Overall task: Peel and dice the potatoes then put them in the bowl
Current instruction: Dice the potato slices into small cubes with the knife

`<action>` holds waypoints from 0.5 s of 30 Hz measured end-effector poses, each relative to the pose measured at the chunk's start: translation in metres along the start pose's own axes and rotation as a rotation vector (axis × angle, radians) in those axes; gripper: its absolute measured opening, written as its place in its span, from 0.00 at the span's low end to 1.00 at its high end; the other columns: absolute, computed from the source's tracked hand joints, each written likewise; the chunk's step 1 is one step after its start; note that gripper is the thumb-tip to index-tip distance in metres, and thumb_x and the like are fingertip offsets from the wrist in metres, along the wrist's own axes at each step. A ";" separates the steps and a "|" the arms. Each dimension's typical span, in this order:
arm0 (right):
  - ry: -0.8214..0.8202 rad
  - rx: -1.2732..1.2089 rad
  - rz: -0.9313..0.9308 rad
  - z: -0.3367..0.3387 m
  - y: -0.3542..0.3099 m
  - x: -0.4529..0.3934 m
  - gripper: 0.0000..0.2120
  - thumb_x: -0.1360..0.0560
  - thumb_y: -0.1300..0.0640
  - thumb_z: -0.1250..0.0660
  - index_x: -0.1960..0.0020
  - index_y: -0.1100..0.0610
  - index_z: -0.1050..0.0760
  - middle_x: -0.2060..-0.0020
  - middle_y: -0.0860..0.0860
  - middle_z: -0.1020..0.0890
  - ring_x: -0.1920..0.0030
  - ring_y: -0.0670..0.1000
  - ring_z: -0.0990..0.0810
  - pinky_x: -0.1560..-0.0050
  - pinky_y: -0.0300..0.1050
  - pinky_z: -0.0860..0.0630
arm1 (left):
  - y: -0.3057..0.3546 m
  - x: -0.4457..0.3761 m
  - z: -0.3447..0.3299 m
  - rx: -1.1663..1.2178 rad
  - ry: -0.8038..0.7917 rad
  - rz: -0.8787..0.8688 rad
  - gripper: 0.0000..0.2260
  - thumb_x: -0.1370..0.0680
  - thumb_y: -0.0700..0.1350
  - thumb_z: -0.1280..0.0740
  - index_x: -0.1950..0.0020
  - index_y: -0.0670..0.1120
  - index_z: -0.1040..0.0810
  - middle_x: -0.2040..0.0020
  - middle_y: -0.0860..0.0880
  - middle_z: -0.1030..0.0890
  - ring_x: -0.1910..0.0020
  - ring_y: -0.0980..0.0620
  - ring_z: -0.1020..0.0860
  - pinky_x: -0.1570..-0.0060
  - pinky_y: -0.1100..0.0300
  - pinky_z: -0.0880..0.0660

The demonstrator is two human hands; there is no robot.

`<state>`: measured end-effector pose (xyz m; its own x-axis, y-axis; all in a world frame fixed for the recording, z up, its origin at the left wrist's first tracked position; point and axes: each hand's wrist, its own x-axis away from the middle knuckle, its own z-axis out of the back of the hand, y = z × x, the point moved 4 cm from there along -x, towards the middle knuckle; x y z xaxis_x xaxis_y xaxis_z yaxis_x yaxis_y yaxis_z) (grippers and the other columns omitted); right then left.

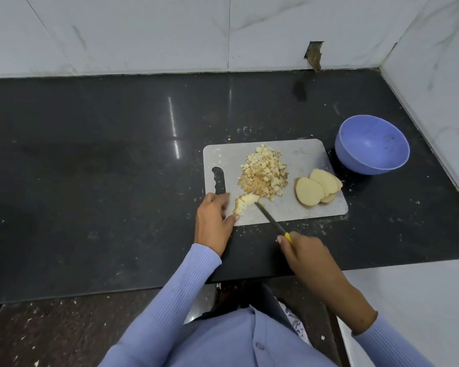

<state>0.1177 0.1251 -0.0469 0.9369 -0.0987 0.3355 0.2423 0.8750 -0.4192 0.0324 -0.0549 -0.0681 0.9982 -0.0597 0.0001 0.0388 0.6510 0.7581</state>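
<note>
Knife (269, 218) cutting potato strip (245, 203) (bowl (372, 144) empty).

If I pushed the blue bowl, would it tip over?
Probably not: the blue bowl sits upright, wide and low. It looks like plastic and holds nothing, so likely light; it might slide easily on the glossy black counter.

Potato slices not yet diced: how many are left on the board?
3 visible, overlapped at the cutting board's right end: front slice, back slice, small one beneath; more may be hidden.
</note>
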 end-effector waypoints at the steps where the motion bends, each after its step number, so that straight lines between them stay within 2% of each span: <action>1: 0.037 -0.037 -0.004 0.004 0.004 -0.004 0.17 0.19 0.47 0.46 0.65 0.52 0.38 0.71 0.49 0.30 0.66 0.54 0.27 0.64 0.45 0.35 | 0.002 -0.004 -0.001 -0.025 -0.034 -0.005 0.11 0.33 0.36 0.23 0.53 0.41 0.20 0.58 0.47 0.25 0.64 0.48 0.25 0.58 0.61 0.26; 3: 0.099 -0.090 -0.019 0.012 0.010 -0.012 0.17 0.19 0.47 0.45 0.64 0.54 0.35 0.71 0.50 0.28 0.67 0.53 0.27 0.64 0.47 0.33 | 0.006 -0.012 -0.005 -0.066 -0.072 -0.019 0.08 0.33 0.36 0.23 0.58 0.40 0.21 0.59 0.46 0.24 0.64 0.47 0.24 0.58 0.57 0.23; 6: 0.172 -0.117 -0.036 0.019 0.012 -0.026 0.16 0.21 0.46 0.41 0.61 0.56 0.33 0.70 0.51 0.27 0.67 0.49 0.27 0.67 0.46 0.32 | 0.013 -0.023 -0.013 -0.072 -0.095 -0.040 0.10 0.31 0.36 0.24 0.50 0.41 0.17 0.55 0.46 0.22 0.60 0.49 0.22 0.53 0.59 0.24; 8: 0.221 -0.162 -0.020 0.020 0.007 -0.035 0.15 0.24 0.47 0.34 0.61 0.56 0.33 0.69 0.49 0.26 0.67 0.47 0.27 0.68 0.42 0.33 | 0.017 -0.030 -0.019 -0.067 -0.089 -0.056 0.10 0.30 0.35 0.26 0.49 0.41 0.17 0.54 0.45 0.21 0.59 0.50 0.22 0.52 0.60 0.24; 9: 0.235 -0.193 -0.020 0.019 0.004 -0.041 0.15 0.26 0.48 0.30 0.60 0.56 0.33 0.68 0.49 0.25 0.66 0.47 0.26 0.67 0.43 0.30 | 0.019 -0.033 -0.022 -0.057 -0.081 -0.063 0.09 0.29 0.35 0.26 0.50 0.41 0.16 0.53 0.46 0.21 0.59 0.50 0.22 0.52 0.60 0.24; 12: 0.256 -0.284 -0.037 0.010 -0.007 -0.056 0.19 0.33 0.50 0.23 0.57 0.57 0.32 0.65 0.49 0.22 0.65 0.47 0.23 0.63 0.46 0.25 | 0.022 -0.040 -0.029 0.025 -0.052 -0.033 0.07 0.29 0.34 0.27 0.53 0.43 0.16 0.53 0.47 0.19 0.59 0.52 0.21 0.53 0.61 0.23; 15: 0.310 -0.296 -0.040 0.002 -0.019 -0.069 0.22 0.35 0.50 0.22 0.55 0.56 0.33 0.64 0.50 0.22 0.65 0.49 0.22 0.63 0.48 0.23 | 0.024 -0.045 -0.028 0.159 -0.071 0.016 0.08 0.27 0.32 0.30 0.53 0.43 0.16 0.55 0.49 0.18 0.60 0.56 0.21 0.53 0.65 0.23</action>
<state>0.0482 0.1163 -0.0609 0.9458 -0.3069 0.1062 0.2996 0.6986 -0.6498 -0.0106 -0.0148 -0.0682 0.9927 -0.1072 0.0550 0.0095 0.5247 0.8512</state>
